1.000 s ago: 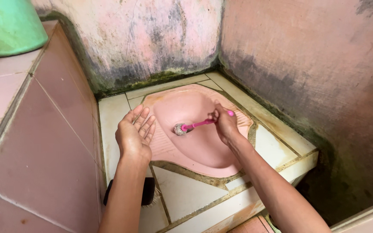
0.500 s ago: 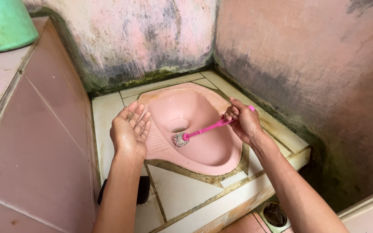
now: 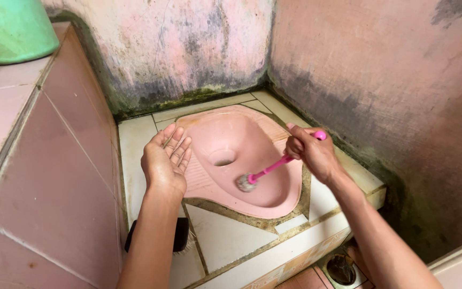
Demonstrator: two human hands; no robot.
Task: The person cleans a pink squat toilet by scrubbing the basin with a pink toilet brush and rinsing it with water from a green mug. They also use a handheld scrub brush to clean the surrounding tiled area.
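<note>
With the pink brush (image 3: 274,167) clamped in the right hand (image 3: 308,151) at mid-frame and the left hand (image 3: 164,163) held open and empty, dirty water could be flicked up by hard scrubbing in the squat pan (image 3: 231,140).

Two hands are seen: a left hand (image 3: 165,163) and a right hand (image 3: 310,152). One pink brush (image 3: 274,166), one pink squat pan (image 3: 240,160) and one green bucket (image 3: 12,29) are counted. One black brush (image 3: 180,235) and one floor drain (image 3: 341,268) are also counted.
</note>
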